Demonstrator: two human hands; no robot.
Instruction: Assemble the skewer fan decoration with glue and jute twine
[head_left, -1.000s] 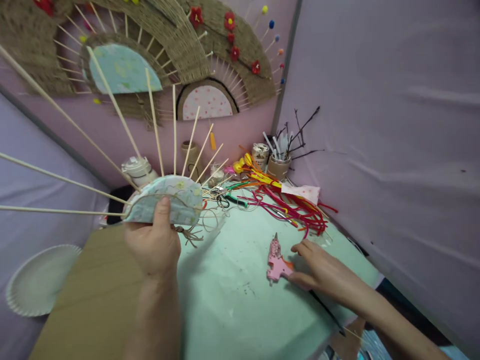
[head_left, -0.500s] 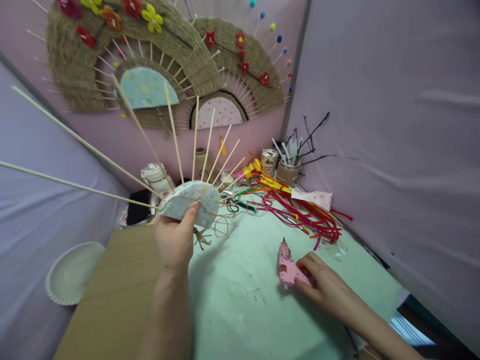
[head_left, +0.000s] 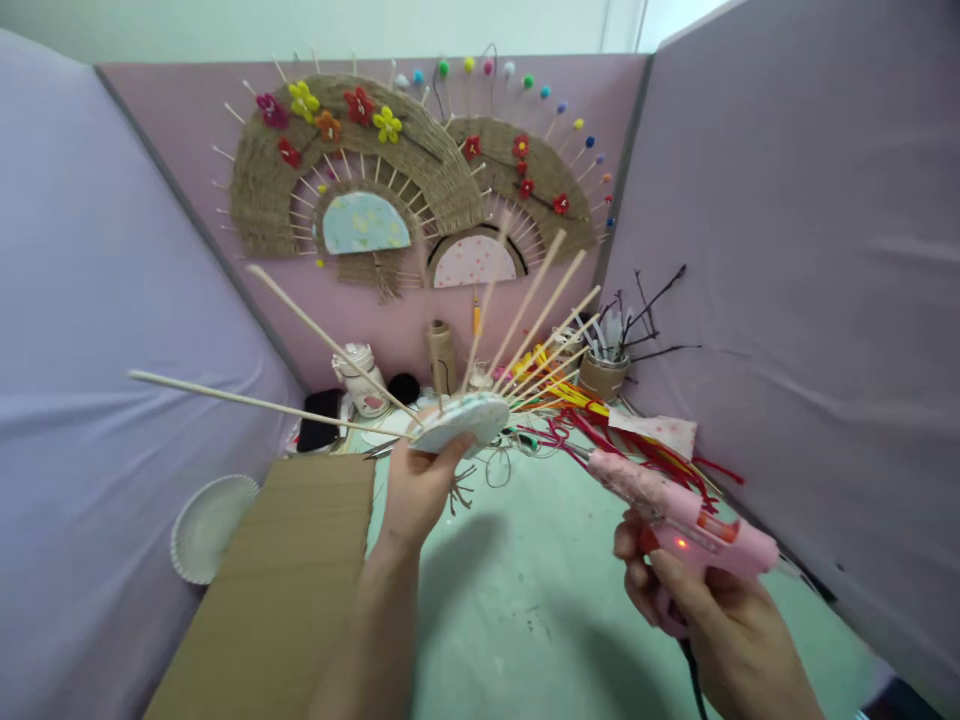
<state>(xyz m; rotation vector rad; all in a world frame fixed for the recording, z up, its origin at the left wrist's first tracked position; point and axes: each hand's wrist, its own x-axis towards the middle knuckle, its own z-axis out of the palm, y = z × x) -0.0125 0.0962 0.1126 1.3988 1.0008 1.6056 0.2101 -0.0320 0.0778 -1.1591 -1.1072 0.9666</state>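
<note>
My left hand point(head_left: 424, 490) is closed on a floral half-round piece point(head_left: 469, 422), thumb on its near face. Several pale sticks point(head_left: 337, 345) fan out from the piece, away from me and to the left. My right hand point(head_left: 712, 610) grips the handle of a pink glue gun point(head_left: 675, 510) with a glowing orange light. The gun's nozzle points left toward the half-round piece and does not touch it.
Brown cardboard point(head_left: 285, 560) lies at the left, beside a white paper plate point(head_left: 214, 530). Red and yellow pipe cleaners point(head_left: 600, 420), a pot of twigs point(head_left: 604, 375) and a twine spool point(head_left: 442, 355) stand or lie at the back. Woven fans point(head_left: 262, 200) hang behind.
My right hand has lifted the glue gun off the table and turned it to point left. The fan piece is tilted flatter, and the view has shifted up, showing more wall.
</note>
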